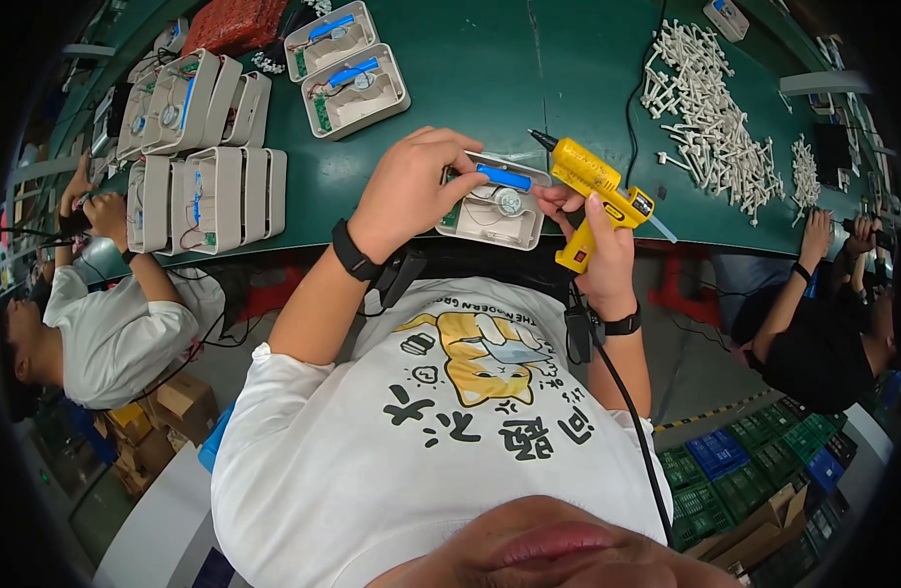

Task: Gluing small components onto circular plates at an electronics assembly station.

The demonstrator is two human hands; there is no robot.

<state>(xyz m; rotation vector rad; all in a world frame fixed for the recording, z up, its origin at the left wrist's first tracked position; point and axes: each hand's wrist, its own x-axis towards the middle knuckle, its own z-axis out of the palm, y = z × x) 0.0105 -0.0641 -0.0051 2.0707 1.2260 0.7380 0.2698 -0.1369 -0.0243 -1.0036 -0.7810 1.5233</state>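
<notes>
Batteries (353, 73) already sit in the upper-left shells (374, 118), while at frame centre our left hand (411, 186) pinches a blue battery (505, 177) over our open shell (480, 229), our right hand's (607, 260) fingers wrap the glue gun (589, 169), and fixing seems unfinished.

At the worktop (489, 78)'s near edge: 1 glue gun (599, 181), 1 blue cell (504, 177), 1 tray (480, 227). Farther from that edge: 1 pair of trays (360, 123) with 2 blue cells (353, 72). Toward its left end: 2 tray clusters (233, 201), too overlapped to count. Toward its right end: 2 white peg heaps (705, 118).
</notes>
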